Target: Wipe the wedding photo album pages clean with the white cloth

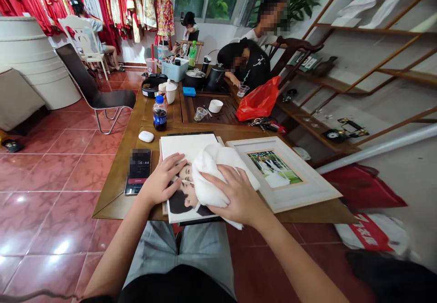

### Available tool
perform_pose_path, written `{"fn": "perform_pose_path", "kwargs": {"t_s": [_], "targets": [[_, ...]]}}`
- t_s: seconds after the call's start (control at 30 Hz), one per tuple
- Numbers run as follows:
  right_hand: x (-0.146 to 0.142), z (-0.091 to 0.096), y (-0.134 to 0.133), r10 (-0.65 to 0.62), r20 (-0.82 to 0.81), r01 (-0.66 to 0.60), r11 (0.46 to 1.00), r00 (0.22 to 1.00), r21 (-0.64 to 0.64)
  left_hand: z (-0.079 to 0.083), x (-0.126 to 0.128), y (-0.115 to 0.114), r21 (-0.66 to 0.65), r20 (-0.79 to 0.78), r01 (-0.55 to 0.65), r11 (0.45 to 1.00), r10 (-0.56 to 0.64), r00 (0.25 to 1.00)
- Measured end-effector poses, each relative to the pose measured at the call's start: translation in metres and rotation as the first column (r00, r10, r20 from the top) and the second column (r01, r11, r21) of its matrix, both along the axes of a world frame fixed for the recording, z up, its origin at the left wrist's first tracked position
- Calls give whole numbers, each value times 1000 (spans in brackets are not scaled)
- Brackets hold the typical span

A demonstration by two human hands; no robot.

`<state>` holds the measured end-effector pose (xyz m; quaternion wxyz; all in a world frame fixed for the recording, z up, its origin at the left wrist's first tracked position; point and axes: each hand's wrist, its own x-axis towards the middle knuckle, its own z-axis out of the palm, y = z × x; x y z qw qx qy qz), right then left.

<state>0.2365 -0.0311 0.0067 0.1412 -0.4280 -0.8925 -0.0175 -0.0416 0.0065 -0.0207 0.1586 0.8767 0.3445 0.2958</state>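
Observation:
A large portrait print point(182, 198) lies on a white board at the near edge of the wooden table point(116, 194). My left hand point(163, 180) rests flat on the print's left side, its fingers spread and holding nothing. My right hand point(237, 194) presses a crumpled white cloth point(210, 178) down on the print, and the cloth hides the middle of the picture. To the right, a white-framed wedding photo point(282, 178) lies flat, touching the cloth's edge. A smartphone point(138, 171) lies just left of my left hand.
A white earbud case point(146, 136) and a cola bottle point(160, 113) stand beyond the print. A red plastic bag point(258, 99) lies further along the table among cups and a kettle. Two people sit at the far end. A black chair point(95, 89) stands left, wooden shelves right.

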Motion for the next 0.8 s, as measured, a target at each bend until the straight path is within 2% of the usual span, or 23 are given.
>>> {"fn": "perform_pose_path", "kwargs": {"t_s": [0.2,0.4,0.57,0.67,0.8], "targets": [[-7,4,36,-64,19,64,998,998,-28,-1,0,4,-7,-19,-2,1000,2,1000],[-20,7,86,-109,16,110,991,994,-75,2,-1,3,-30,-12,3,1000,-4,1000],[-31,6,120,-138,-10,137,989,990,-63,2,-1,1,-49,-19,-7,999,6,1000],[-35,6,127,-137,-21,135,989,990,-55,1,-1,0,-62,-30,-22,998,20,999],[-33,8,117,-86,-19,85,994,996,-65,0,0,0,-70,-22,-32,997,30,999]]}}
